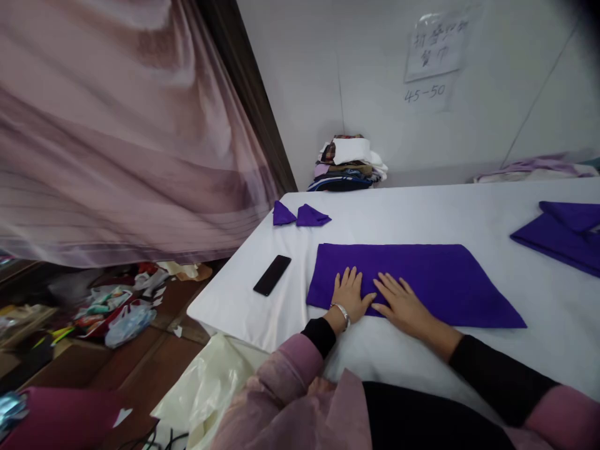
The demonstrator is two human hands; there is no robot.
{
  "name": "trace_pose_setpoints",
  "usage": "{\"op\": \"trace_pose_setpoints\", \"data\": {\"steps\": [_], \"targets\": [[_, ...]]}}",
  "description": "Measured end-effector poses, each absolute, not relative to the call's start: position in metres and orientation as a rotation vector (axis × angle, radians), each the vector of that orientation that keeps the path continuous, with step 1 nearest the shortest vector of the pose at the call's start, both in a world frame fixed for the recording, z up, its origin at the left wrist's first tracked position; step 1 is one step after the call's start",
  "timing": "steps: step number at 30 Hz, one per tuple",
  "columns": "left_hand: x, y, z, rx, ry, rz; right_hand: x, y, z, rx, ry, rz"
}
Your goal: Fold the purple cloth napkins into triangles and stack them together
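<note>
A purple cloth napkin (422,275), folded into a long flat shape with a slanted right end, lies on the white-covered table. My left hand (350,295) rests flat on its left part, fingers spread, a silver bracelet at the wrist. Just to the right, my right hand (400,303) also presses flat on the cloth with its fingers apart. The two thumbs nearly meet near the napkin's front edge. Behind and to the left stand two small folded purple napkins, one (283,214) beside the other (312,215).
A black phone (272,275) lies left of the napkin on the white tablecloth (244,312). More purple cloth (562,237) is at the right. Folded clothes (349,164) are stacked by the wall. A pink curtain (117,125) hangs at left above floor clutter (112,306).
</note>
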State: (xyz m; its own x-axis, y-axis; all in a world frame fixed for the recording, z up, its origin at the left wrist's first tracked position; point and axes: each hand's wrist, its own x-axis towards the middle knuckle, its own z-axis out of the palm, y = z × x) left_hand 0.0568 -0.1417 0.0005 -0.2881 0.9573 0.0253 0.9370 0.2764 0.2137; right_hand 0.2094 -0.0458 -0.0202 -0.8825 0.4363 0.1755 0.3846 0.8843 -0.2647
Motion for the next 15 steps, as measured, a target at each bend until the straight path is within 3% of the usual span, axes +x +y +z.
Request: {"op": "trace_pose_setpoints", "data": {"steps": [7, 15], "targets": [[0.06, -0.142, 0.004, 1.719, 2.407, 0.372, 0.338, 0.013, -0.051, -1.031, -2.714, 0.086], [-0.005, -0.147, 0.02, 1.371, 2.665, 0.623, 0.4, 0.039, -0.069, -0.991, -2.661, -0.107]]}}
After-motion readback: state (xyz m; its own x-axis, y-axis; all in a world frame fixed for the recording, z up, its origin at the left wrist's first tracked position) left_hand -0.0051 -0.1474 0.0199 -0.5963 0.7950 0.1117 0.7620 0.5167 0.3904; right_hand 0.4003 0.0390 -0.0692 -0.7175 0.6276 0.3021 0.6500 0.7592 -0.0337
